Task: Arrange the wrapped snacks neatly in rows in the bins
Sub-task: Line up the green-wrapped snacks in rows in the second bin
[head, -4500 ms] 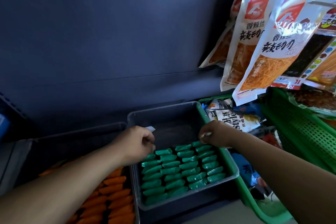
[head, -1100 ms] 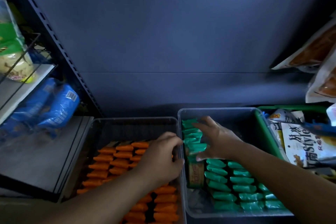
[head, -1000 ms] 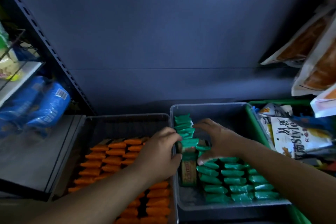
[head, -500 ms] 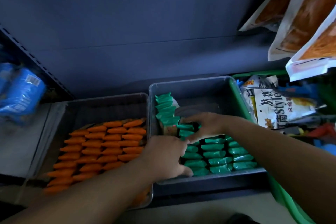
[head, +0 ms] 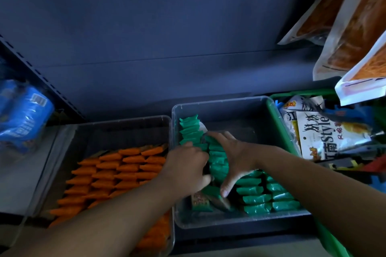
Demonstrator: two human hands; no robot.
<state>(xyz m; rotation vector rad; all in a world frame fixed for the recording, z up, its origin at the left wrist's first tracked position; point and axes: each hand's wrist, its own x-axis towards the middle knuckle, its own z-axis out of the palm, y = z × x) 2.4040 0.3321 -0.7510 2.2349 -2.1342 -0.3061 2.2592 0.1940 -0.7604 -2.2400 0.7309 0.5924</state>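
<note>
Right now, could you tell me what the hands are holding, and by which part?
Both hands press a row of green snacks between them: left hand on its left side, right hand on its right, inside the clear bin.

2 bare forearms in view, no sleeves visible. Left hand [head: 186, 170] and right hand [head: 236, 157] bare: no gloves, rings, watch or wristband. Fingernails short, unpainted on visible thumbs.

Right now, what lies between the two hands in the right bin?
Head view: a column of green wrapped snacks stands pressed between the left hand and right hand.
</note>
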